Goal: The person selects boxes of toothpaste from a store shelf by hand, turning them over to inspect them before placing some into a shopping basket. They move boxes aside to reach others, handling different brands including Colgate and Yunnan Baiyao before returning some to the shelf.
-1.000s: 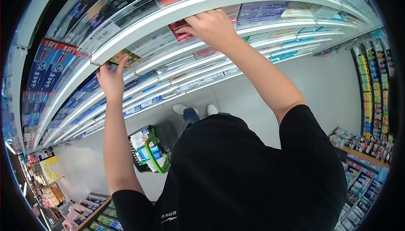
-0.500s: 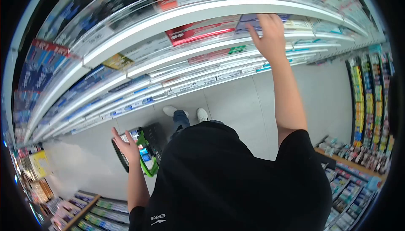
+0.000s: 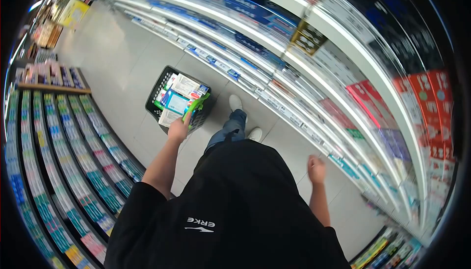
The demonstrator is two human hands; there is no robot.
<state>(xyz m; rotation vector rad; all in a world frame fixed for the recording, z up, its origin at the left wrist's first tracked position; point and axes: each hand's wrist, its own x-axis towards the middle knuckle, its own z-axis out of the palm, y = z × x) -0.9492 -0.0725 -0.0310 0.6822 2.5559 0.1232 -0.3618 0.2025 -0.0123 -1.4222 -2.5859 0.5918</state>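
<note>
My left hand (image 3: 177, 128) is at the near end of the green handle (image 3: 196, 105) of a dark shopping basket, its fingers closed around that end. The shopping basket (image 3: 153, 103) is low by my feet and holds several packages, among them a white box (image 3: 187, 86) and a blue-and-white pack (image 3: 176, 103). My right hand (image 3: 316, 169) hangs at my right side over the floor, fingers curled in, with nothing visible in it. It is apart from the shelves.
Lit shelves (image 3: 274, 48) of boxed goods run diagonally along the upper right. On the left stands a dark rack (image 3: 64, 171) with rows of packaged items. Grey tiled floor (image 3: 110, 38) lies between them. A yellow box (image 3: 73, 13) is at the far upper left.
The view has swung round. My right hand has left the purple box on the shelf and dropped to my side. My left hand, open before, has closed on the basket handle.
</note>
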